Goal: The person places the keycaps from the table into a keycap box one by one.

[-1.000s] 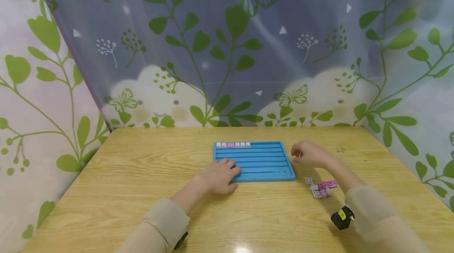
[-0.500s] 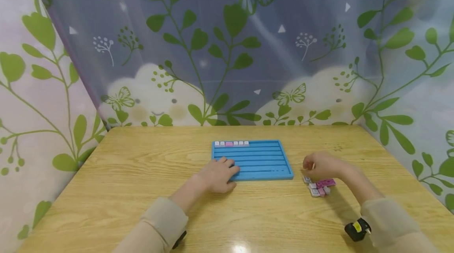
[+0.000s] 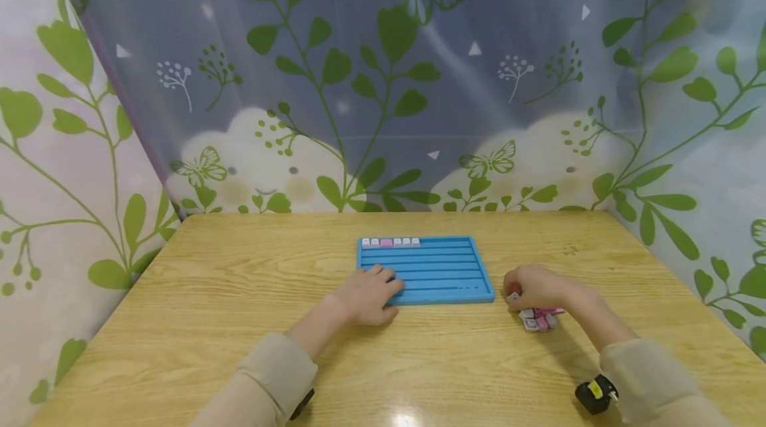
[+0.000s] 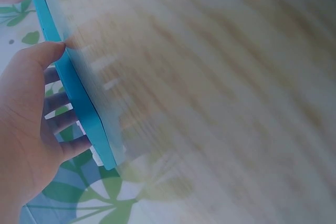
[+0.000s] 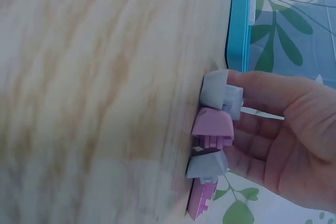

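Note:
A blue ridged tray (image 3: pixel 443 274) lies on the table with a row of white and pink keycaps (image 3: pixel 391 242) along the left of its far edge. My left hand (image 3: pixel 366 295) rests on its near left part, fingers spread over the ridges; in the left wrist view the thumb (image 4: pixel 50 53) touches the tray's near side. To the right of the tray, my right hand (image 3: pixel 538 287) pinches a white keycap (image 3: pixel 512 296) between thumb and fingertips. Just beneath that hand lies a small pile of loose white and pink keycaps (image 3: pixel 541 324), partly hidden by it.
The wooden table (image 3: pixel 251 267) reaches back to a patterned curtain (image 3: pixel 371 81) with leaves and butterflies. Similar cloth hangs at both sides. A black wrist camera (image 3: pixel 595 394) hangs under the right sleeve.
My right hand has come from beside the tray's right edge down to the keycap pile and taken hold of a white keycap. The left hand stays on the tray.

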The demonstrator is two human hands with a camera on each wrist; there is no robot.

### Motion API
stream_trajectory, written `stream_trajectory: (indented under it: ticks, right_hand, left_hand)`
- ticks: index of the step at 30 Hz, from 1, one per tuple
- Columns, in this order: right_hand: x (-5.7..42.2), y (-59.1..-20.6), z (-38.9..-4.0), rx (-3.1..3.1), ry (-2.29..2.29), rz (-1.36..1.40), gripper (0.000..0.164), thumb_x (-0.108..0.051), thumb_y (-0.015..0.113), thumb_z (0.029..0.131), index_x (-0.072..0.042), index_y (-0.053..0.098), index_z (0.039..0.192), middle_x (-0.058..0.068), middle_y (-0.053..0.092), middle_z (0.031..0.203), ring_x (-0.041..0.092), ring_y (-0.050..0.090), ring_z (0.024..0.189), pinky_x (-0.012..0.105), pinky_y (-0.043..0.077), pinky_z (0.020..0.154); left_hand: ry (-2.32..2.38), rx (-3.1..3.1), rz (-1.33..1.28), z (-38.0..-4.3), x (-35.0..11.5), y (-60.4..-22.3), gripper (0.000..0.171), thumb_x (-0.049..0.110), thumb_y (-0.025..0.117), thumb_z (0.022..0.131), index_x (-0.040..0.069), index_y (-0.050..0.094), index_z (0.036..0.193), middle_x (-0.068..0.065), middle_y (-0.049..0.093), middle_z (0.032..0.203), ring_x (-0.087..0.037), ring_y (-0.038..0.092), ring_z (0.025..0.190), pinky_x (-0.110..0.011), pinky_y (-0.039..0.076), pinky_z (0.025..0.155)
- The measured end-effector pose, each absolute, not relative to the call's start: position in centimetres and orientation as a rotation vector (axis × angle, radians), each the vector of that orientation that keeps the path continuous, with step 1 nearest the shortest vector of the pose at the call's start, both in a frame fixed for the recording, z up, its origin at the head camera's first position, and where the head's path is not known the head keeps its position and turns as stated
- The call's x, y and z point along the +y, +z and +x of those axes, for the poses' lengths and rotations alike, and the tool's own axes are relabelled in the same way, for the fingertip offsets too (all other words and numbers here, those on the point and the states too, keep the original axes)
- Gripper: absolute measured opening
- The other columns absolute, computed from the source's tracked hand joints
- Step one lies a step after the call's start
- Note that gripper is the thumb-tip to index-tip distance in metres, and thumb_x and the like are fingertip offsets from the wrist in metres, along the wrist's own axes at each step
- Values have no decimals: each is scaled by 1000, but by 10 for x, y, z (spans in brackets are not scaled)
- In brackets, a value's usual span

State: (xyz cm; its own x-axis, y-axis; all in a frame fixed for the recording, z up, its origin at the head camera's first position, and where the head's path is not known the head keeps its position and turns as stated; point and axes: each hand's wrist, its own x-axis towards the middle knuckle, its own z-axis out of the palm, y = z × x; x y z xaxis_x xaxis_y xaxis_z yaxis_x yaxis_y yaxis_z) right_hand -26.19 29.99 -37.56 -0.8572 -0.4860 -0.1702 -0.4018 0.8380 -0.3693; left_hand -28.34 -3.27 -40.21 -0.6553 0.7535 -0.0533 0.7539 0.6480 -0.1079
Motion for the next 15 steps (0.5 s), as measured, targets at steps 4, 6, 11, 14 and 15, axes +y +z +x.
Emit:
stream_trajectory:
  ticks: [4,6,11,14,15]
  right_hand:
    - [298,-377,-262,2761,-482,-673,13,-11,71,79,-6,65,89,-3,50,73,11,43,64,27,39,57]
    - [298,-377,-262,2760,-486,-666,12,-10,70,79,-6,64,90,-3,50,73,11,42,64,27,38,57]
    - [297,-378,-264,2767,-460,-671,11,-9,68,81,-6,65,91,-3,54,77,12,45,65,28,41,58]
    - [298,-380,-265,2778,-452,-699,10,-8,68,82,-7,66,91,-2,58,80,11,47,67,29,43,60]
    - [299,-380,-265,2783,-452,-703,10,-8,68,82,-7,66,91,-2,59,81,11,47,67,30,43,60]
  left_hand:
    - [-194,2853,1308,-284,-33,-402,48,42,48,93,17,47,134,-5,48,128,-24,44,116,-42,41,92]
    - [-199,2853,1311,-284,-33,-402,48,43,48,93,17,47,134,-5,49,128,-24,44,116,-42,41,92]
    - [-202,2849,1311,-284,-33,-404,49,43,48,93,18,47,135,-5,48,129,-24,44,117,-42,41,93]
    - [-203,2849,1314,-284,-33,-403,48,43,48,93,17,47,134,-5,48,129,-24,44,117,-42,41,93]
    - [-204,2850,1314,-284,-33,-403,48,43,48,93,17,47,134,-5,48,129,-24,44,117,-42,41,93]
